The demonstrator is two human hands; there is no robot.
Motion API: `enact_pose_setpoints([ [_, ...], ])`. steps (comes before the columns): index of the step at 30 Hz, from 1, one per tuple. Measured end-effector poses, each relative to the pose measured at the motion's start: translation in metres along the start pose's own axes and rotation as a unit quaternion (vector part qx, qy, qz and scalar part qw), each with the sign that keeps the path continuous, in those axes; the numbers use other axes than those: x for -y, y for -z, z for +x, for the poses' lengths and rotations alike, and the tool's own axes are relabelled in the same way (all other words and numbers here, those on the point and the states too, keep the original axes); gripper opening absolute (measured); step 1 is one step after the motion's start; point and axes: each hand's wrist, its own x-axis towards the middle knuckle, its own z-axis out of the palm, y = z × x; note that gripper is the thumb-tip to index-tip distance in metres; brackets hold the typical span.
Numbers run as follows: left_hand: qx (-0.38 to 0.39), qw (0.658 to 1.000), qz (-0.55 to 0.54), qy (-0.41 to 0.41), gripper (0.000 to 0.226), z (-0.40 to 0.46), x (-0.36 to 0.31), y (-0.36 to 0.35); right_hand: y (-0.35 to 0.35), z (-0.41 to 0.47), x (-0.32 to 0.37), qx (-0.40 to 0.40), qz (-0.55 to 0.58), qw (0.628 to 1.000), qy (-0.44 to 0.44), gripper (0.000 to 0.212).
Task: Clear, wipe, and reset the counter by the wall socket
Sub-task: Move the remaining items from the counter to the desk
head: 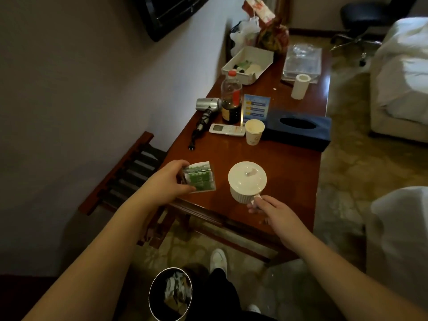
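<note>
Left hand [170,179] pinches the packets [200,178]; right fingers [256,203] grip the cup [246,185] handle. Lift the cup level so the lid [247,174] stays, clearing toward 12 o'clock on the table [289,163].

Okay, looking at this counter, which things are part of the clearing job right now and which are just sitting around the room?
In the job:
- left hand gripping the green tea packets
- right hand on the handle of the lidded white mug
- paper cup, remote, hair dryer, dark bottle, tissue box on the counter

Lying about:
- bin on the floor
- office chair
- bed
</note>
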Motion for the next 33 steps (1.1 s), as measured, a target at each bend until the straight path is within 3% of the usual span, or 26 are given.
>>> enact_pose_setpoints([
  [8, 0.045, 0.997, 0.047, -0.047, 0.061, 0.113, 0.031, 0.007, -0.019, 0.08, 0.008, -0.054, 0.056, 0.996, -0.037, 0.029],
  [18, 0.094, 0.99, 0.097, -0.043, 0.057, 0.241, 0.061, -0.009, -0.032, 0.179, 0.016, -0.085, 0.065, 0.992, -0.07, 0.023],
  [22, 0.111, 0.985, 0.123, -0.045, 0.056, 0.275, 0.071, -0.02, -0.036, 0.211, 0.017, -0.092, 0.047, 0.99, -0.094, 0.022],
  [26, 0.125, 0.981, 0.143, -0.049, 0.057, 0.297, 0.078, -0.029, -0.042, 0.234, 0.02, -0.107, 0.042, 0.984, -0.134, 0.035],
  [33, 0.128, 0.979, 0.148, -0.049, 0.051, 0.32, 0.083, -0.041, -0.047, 0.257, 0.022, -0.119, 0.086, 0.978, -0.147, 0.042],
])
